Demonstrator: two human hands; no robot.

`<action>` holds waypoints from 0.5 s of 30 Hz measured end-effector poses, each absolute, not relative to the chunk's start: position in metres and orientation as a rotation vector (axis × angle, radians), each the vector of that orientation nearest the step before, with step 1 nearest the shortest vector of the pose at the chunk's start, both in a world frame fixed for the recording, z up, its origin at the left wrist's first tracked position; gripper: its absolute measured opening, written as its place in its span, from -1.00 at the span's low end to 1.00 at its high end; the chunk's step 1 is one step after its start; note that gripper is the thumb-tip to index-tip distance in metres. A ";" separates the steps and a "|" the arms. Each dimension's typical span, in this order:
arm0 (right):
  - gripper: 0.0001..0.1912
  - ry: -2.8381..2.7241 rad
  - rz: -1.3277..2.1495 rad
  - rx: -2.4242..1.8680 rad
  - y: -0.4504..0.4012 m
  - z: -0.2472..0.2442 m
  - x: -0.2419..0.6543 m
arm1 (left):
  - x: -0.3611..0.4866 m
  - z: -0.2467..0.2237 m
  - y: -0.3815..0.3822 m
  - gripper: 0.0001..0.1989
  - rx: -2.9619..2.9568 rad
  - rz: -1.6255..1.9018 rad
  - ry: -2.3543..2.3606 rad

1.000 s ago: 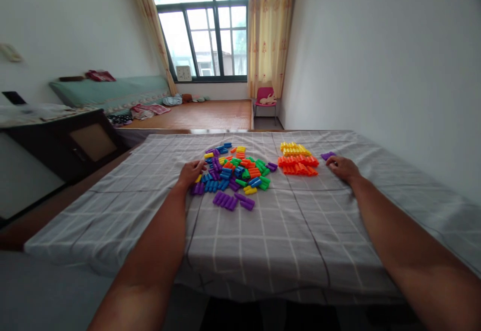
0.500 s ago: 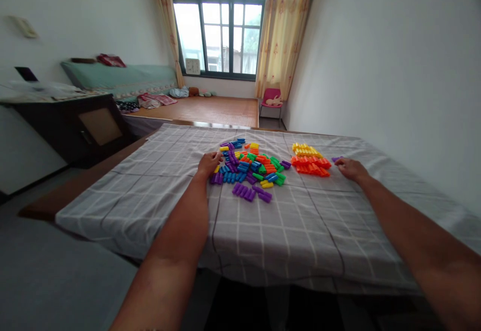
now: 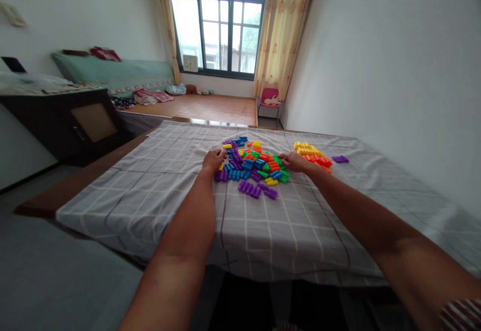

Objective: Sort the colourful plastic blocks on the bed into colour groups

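Note:
A mixed pile of purple, blue, green, orange and yellow plastic pieces (image 3: 248,163) lies on the checked cloth. My left hand (image 3: 214,160) rests at its left edge, fingers curled beside yellow and purple pieces; what they hold, if anything, is hidden. At the pile's right edge my right hand (image 3: 292,161) has its fingers closed by the green pieces, and their contents are too small to make out. Several purple pieces (image 3: 250,189) lie in front of the pile. Further right are yellow pieces (image 3: 307,148) and orange pieces (image 3: 319,160), with a few purple pieces (image 3: 340,159) beyond them.
The grey checked cloth (image 3: 180,170) covers the table and hangs over its front edge. Behind the table stands a wooden platform (image 3: 218,108), with a pink chair (image 3: 270,98) to its right. A dark cabinet (image 3: 63,120) is at the left.
My right hand has moved left from the purple pieces at the far right to the pile, leaving those pieces on the cloth. My left hand has stayed at the pile's left edge. The view has shifted slightly.

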State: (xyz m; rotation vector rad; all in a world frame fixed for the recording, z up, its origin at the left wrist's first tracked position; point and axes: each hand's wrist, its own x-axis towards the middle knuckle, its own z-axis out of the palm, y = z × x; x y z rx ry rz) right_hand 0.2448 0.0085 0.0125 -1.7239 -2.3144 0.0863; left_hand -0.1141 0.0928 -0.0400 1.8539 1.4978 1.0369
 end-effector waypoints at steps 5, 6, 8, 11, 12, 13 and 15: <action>-0.69 -2.224 0.344 -1.690 0.001 0.012 0.241 | -0.114 -0.040 0.095 -0.63 1.855 1.014 1.513; -0.69 -2.173 0.388 -1.688 -0.001 0.011 0.241 | -0.114 -0.039 0.095 -0.64 1.849 1.014 1.508; -0.69 -2.055 0.425 -1.700 -0.002 0.010 0.243 | -0.113 -0.039 0.094 -0.64 1.841 1.018 1.500; -0.67 -1.906 0.388 -1.722 -0.001 0.011 0.251 | -0.113 -0.036 0.091 -0.64 1.838 1.021 1.504; -0.67 -1.882 0.379 -1.733 0.000 0.013 0.255 | -0.113 -0.035 0.090 -0.64 1.838 1.019 1.507; -0.68 -1.880 0.384 -1.749 0.000 0.015 0.259 | -0.113 -0.034 0.089 -0.65 1.838 1.014 1.510; -0.72 -1.950 0.442 -1.778 0.000 0.018 0.266 | -0.113 -0.032 0.088 -0.65 1.843 1.002 1.514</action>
